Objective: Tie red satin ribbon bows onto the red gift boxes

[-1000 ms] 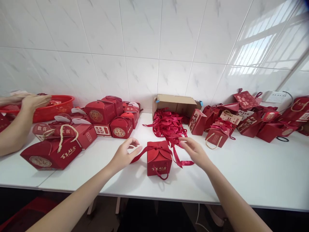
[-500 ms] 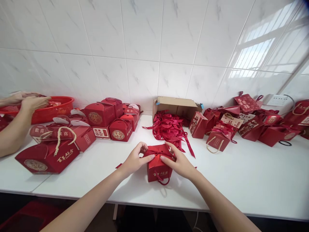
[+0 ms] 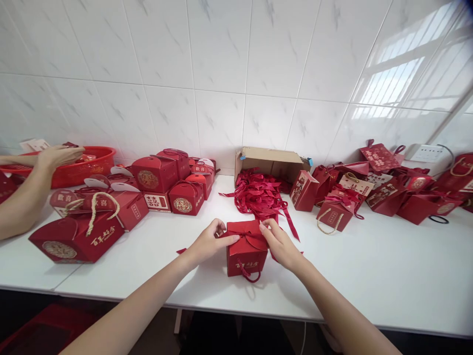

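Note:
A small red gift box [image 3: 247, 252] with gold characters and a cord handle stands near the front of the white table [image 3: 388, 276]. A red ribbon [image 3: 245, 231] crosses its folded top. My left hand [image 3: 209, 241] pinches the ribbon at the box's left top edge. My right hand [image 3: 280, 242] pinches the ribbon at the right top edge. Loose ribbon ends trail on the table on both sides of the box.
A heap of red ribbons [image 3: 260, 193] spills from a cardboard box [image 3: 269, 160] behind. Red gift boxes [image 3: 162, 177] crowd the left, red gift bags [image 3: 369, 190] the right. Another person's hand [image 3: 55, 155] reaches a red basket [image 3: 79, 167] at far left.
A second ago my hands were apart, drawing the ribbon ends out sideways. They closed in on the box top and now pinch the ribbon there; the box shifted slightly.

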A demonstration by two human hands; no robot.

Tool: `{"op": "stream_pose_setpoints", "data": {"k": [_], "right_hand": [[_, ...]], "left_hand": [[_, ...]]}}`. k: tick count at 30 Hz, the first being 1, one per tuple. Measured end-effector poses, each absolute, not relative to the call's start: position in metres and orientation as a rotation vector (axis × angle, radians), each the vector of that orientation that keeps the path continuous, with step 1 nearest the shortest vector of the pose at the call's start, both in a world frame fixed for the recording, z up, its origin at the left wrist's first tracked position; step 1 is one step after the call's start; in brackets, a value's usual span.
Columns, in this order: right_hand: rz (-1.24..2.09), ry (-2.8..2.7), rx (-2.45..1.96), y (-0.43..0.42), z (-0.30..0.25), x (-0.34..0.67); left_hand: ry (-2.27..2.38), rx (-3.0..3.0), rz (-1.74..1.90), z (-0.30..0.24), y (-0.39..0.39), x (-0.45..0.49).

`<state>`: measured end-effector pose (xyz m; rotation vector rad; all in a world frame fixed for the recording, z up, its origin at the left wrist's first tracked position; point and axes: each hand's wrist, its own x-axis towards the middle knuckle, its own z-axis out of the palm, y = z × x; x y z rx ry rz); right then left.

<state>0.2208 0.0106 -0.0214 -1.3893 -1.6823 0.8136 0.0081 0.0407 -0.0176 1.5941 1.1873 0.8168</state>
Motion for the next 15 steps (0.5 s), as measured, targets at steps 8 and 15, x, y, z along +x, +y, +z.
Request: {"op": "stream_pose_setpoints", "data": {"k": [8, 15], "right_hand": [[0.722, -1.74, -1.418, 0.021, -0.018, 0.242], [1.435, -1.529, -1.052, 0.014, -0.003, 0.254]], "left_hand": [[1.448, 1.819, 0.773, -0.011, 0.038, 0.0], [1.355, 1.942, 0.851, -0.005, 0.041, -0.006]]}}
